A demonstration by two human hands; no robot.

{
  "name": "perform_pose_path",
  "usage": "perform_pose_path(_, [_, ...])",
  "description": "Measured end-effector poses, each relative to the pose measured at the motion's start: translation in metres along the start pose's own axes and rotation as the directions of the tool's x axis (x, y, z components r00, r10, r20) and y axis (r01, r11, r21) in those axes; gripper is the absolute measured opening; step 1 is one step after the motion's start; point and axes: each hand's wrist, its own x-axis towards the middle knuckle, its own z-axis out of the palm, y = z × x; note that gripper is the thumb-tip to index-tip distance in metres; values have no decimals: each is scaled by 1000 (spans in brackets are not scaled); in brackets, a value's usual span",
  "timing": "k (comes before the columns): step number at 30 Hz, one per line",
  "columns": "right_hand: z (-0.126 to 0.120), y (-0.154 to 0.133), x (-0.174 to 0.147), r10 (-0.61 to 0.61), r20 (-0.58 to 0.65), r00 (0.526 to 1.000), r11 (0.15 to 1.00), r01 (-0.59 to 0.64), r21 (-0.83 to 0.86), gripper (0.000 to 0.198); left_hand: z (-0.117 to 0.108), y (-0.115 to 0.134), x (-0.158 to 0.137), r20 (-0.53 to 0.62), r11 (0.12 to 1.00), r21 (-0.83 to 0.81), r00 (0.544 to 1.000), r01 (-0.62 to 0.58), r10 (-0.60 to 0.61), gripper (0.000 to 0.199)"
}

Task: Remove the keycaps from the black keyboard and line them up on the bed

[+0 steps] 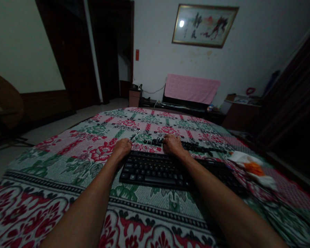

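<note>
A black keyboard (pixel 155 168) lies on the flowered cloth, with keys in place across its main block. Closed at its upper left corner, my left hand (pixel 122 148) holds a thin tool with a shiny tip (pixel 135 134); its exact kind is too dim to tell. Beyond the keyboard runs a line of loose black keycaps (pixel 155 142). My right hand (pixel 172 144) is over that line, fingers curled down and drawn together; whatever is between the fingertips is hidden. The right forearm covers part of the keyboard's right side.
A white and orange crumpled packet (pixel 253 168) lies right of the keyboard, near a dark cable (pixel 274 203). The patterned cloth (pixel 80 162) covers the large surface. Beyond it, a pink cloth (pixel 191 89) drapes something by the wall, beside a low cabinet (pixel 241 112).
</note>
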Motion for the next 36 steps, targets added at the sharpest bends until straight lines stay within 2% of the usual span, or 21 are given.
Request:
perform_pose_path(11, [-3,3,-1,-42,51,998,999,40,26,25,-1,1,-1,-6,1000,-20,1000,10,-11,31])
perform_pose_path(18, [-5,-1,-1,-11,94,996,1000,10,21,27,-1,1,-1,-3,1000,-16,1000,10,-10,30])
perform_pose_path(27, [-4,-5,-3,1,59,998,1000,-3,25,30,-5,11,-6,-5,1000,-25,1000,4,-4,31])
perform_pose_path(32, [-7,-8,-3,13,68,998,999,-15,28,30,5,15,14,-4,994,-108,1000,-5,5,28])
perform_pose_path(36, [-6,-9,-3,8,71,997,1000,-9,18,30,13,20,35,60,979,-186,994,-81,93,35])
